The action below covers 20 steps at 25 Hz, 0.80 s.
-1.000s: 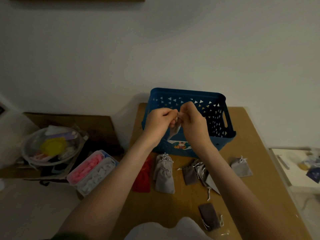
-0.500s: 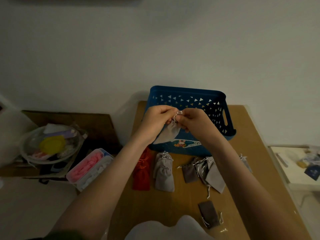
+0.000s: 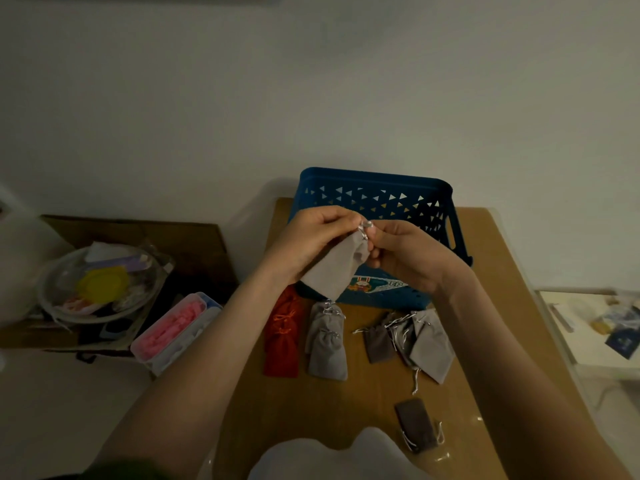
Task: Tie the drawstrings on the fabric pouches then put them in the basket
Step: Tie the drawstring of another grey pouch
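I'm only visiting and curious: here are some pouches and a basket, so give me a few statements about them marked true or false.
1. The left hand and right hand hold a grey pouch together. True.
2. The red pouch lies inside the blue basket. False: it lies on the table.
3. The blue basket stands on the floor. False: it stands on the table.
4. A dark pouch lies alone near the table's front edge. True.
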{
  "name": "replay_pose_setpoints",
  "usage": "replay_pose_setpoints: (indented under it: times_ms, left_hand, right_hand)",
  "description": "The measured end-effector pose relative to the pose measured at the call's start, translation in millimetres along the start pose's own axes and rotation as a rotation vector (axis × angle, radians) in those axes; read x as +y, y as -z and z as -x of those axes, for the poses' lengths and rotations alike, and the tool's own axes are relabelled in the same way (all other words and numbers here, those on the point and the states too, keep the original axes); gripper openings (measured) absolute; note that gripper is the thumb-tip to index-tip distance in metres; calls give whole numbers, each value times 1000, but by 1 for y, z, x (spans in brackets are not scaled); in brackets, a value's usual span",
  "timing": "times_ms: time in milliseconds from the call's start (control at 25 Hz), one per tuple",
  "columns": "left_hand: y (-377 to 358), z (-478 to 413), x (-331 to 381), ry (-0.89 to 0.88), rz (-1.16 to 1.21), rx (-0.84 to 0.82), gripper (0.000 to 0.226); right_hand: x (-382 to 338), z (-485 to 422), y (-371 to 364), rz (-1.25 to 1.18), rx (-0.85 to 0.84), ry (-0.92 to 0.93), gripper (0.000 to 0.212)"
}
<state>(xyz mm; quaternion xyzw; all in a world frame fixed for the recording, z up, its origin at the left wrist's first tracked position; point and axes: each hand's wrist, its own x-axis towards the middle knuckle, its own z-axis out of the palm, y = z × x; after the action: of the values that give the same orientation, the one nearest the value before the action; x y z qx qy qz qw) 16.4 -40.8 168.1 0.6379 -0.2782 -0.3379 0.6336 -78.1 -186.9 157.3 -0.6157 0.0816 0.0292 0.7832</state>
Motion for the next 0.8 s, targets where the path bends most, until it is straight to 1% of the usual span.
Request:
replay_pose_setpoints:
  times_ms: [160, 280, 320, 400, 520, 600, 640, 720, 800]
  left_hand:
    - [2, 2, 5, -28, -46, -34, 8]
    - [5, 2, 9, -106, -308, 3, 9]
    - [6, 2, 10, -145, -411, 5, 8]
    - [7, 2, 12, -235, -573, -2, 8]
    - [7, 3, 14, -376, -694, -20, 8]
    - [8, 3, 15, -455, -765, -24, 8]
    - [9, 3, 15, -493, -804, -21, 9]
    - [11, 4, 13, -546, -819, -12, 9]
    - [9, 5, 10, -500, -751, 30, 9]
  right_hand:
    - [2, -1, 7, -36, -27, -40, 22]
    - [6, -3, 13, -144, -85, -63, 18]
    - [7, -3, 15, -175, -107, -75, 19]
    - [7, -2, 19, -197, -131, -101, 27]
    - [7, -4, 21, -215, -132, -141, 38]
    - [6, -4, 20, -223, -130, -166, 41]
    - [5, -3, 20, -220, -125, -173, 39]
    - [0, -1, 17, -190, -113, -168, 24]
    - [-7, 2, 12, -86, -78, -128, 7]
